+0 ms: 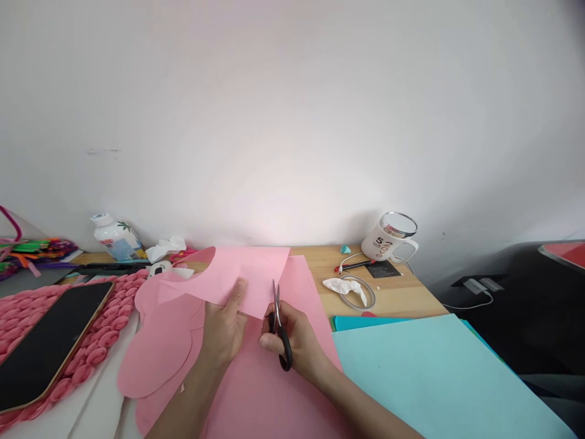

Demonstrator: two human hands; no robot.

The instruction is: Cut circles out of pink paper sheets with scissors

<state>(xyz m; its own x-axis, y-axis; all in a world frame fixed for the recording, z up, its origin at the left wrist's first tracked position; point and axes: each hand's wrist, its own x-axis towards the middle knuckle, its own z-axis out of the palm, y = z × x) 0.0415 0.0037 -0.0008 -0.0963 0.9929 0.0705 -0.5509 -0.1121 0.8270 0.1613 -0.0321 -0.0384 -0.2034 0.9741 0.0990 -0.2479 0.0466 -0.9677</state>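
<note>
My left hand [225, 329] grips a sheet of pink paper [256, 271] by its lower edge, thumb on top. A curved piece has been cut out of the sheet's left side. In my right hand [295, 341] is a pair of black-handled scissors [283, 344], fingers in the loops and blades pointing up. The blades lie at the sheet's right part, close to its lower right corner; they look nearly closed. Under both hands spreads a larger pink sheet [278, 396]. Rounded pink paper cutouts [158, 347] lie stacked left of my left hand.
A phone [55, 341] rests on a pink braided mat [109, 320] at left. Behind stand a white bottle [116, 238] and colourful pipe cleaners [36, 251]. At right are a white mug [388, 238], a coiled cable [371, 296], a crumpled tissue [345, 288] and light blue paper sheets [434, 372].
</note>
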